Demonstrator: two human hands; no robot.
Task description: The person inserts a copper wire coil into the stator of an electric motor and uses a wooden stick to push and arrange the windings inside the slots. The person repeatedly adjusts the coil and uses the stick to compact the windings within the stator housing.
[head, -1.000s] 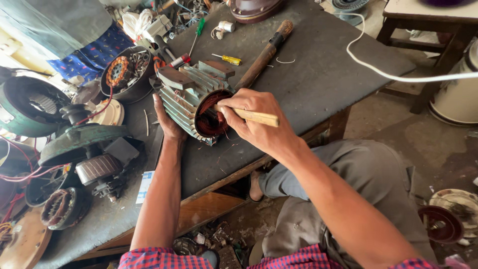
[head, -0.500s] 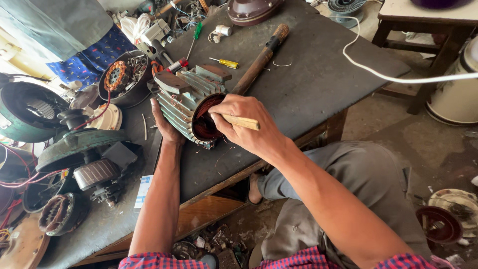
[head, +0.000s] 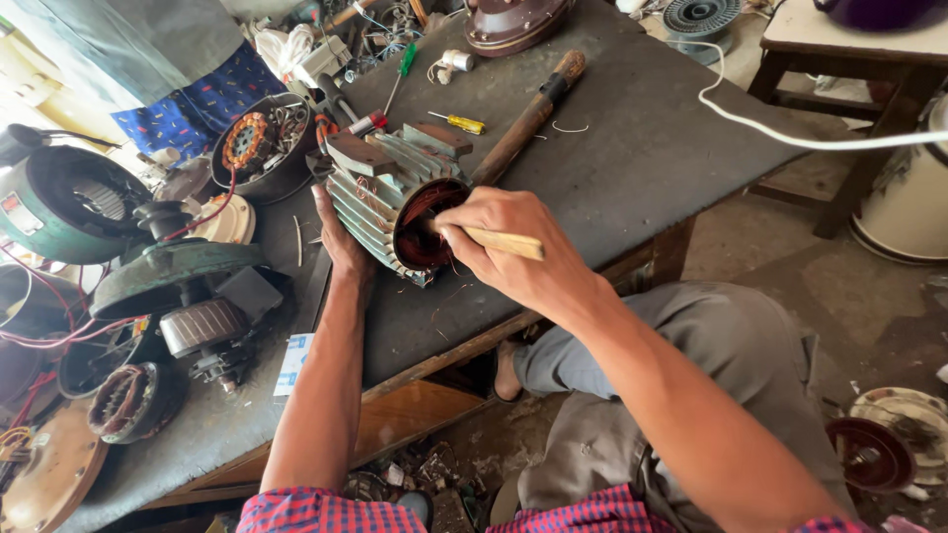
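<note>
gripping a wooden stick, right hand works at the finned motor housing. left hand braces its side, fingers hidden; grip unclear.

Right hand now sits slightly lower against the motor mouth, its stick tilted more level; left hand shows no shift.
</note>
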